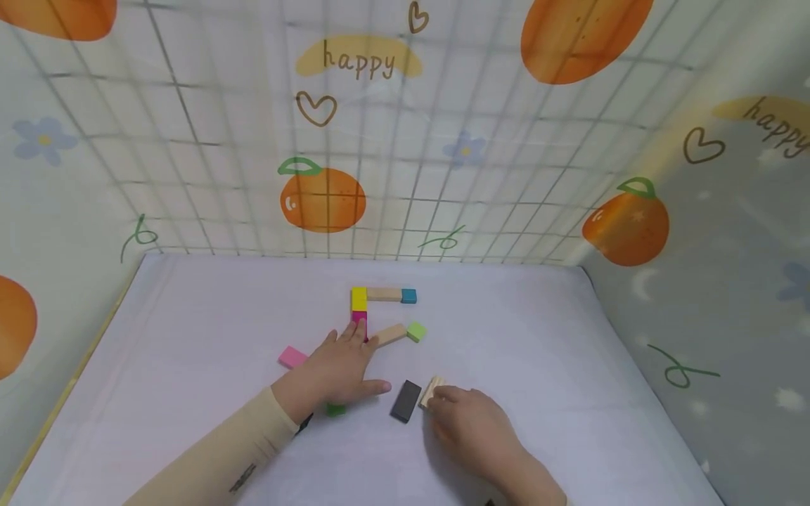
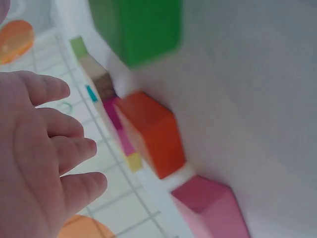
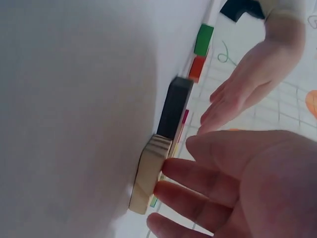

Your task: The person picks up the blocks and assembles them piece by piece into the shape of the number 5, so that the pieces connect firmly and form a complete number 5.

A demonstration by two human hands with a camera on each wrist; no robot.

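Note:
My left hand (image 1: 338, 365) hovers palm down over the blocks with its fingers spread, fingertips overlapping a magenta block (image 1: 359, 317) in the head view. Beneath it, the left wrist view shows an orange block (image 2: 153, 134), a green block (image 2: 148, 29) and a pink block (image 2: 213, 208). My right hand (image 1: 471, 425) is at a plain wooden block (image 1: 432, 392) with stripes of grain on its end. In the right wrist view its fingertips are right at this wooden block (image 3: 151, 173), the thumb apart from it. Beside that block lies a black block (image 1: 406, 401).
A yellow block (image 1: 358, 299) meets the magenta one; a long wooden block (image 1: 384, 294) runs from it to a blue block (image 1: 409, 296). Another wooden block (image 1: 389, 335) slants toward a light green block (image 1: 415, 332). Printed fabric over a grid (image 1: 392, 147) stands behind the white tabletop (image 1: 519, 330).

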